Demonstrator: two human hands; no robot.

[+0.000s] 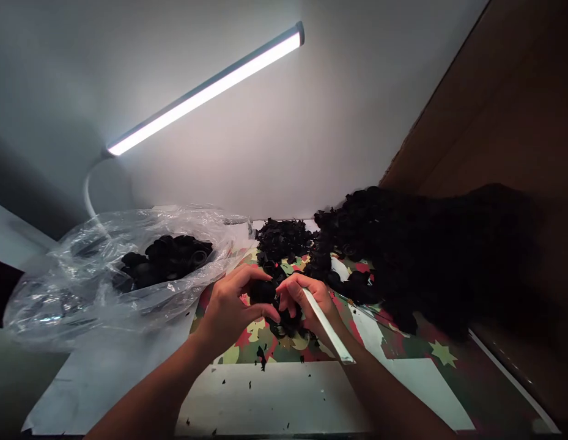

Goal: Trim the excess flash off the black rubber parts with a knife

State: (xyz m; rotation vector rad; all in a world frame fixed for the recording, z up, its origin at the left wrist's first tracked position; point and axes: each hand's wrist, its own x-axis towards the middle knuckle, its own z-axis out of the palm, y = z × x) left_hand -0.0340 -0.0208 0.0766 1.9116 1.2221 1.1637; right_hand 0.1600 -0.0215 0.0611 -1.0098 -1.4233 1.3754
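Observation:
Between thumb and fingers, my left hand (233, 299) grips a small round black piece (261, 292), partly covered by the fingers. My right hand (306, 293) is closed around a slim pale stick-like tool (328, 333), whose rear end points down toward me. The tool's working tip is hidden by the fingers near the black piece, so I cannot tell whether it touches. Below both hands lie more black pieces (288, 325) and small black scraps on the patterned mat (249, 336).
A clear plastic bag (91, 293) at left holds round black pieces (169, 260). Black shavings (284, 238) are heaped behind my hands. A large black pile (430, 250) fills the right side beside a brown panel (504, 122). A lit lamp (210, 88) hangs above.

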